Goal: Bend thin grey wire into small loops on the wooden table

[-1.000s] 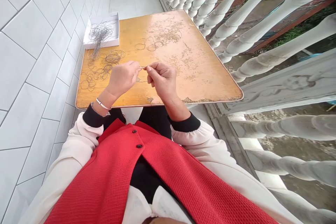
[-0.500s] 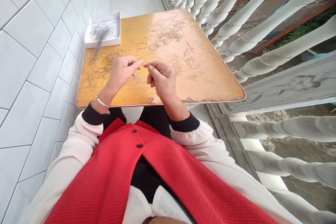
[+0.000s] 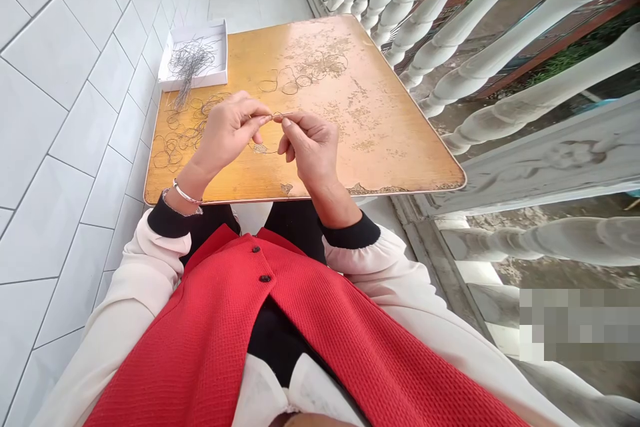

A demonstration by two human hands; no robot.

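Between my two hands, above the near half of the wooden table (image 3: 240, 180), is a thin wire (image 3: 278, 115). My left hand (image 3: 227, 127) pinches one part of it between thumb and fingertips. Close by on the right, my right hand (image 3: 313, 143) pinches another part, its remaining fingers curled. The fingertips of the two hands nearly meet. A fine length of the wire seems to curve below, between the hands. Loops of thin wire (image 3: 167, 150) lie left of my left hand, some of them hidden behind it.
A white box (image 3: 220, 77) at the table's far left holds a bundle of thin wires (image 3: 193, 63), some hanging over its front edge. Several wire loops (image 3: 290, 88) lie farther back. A tiled wall (image 3: 60, 113) runs along the left, a white balustrade (image 3: 450, 80) along the right.
My left hand has turned slightly and its fingers now reach over the wire, closer to my right fingertips. The wire end that stuck up by my left thumb no longer shows.
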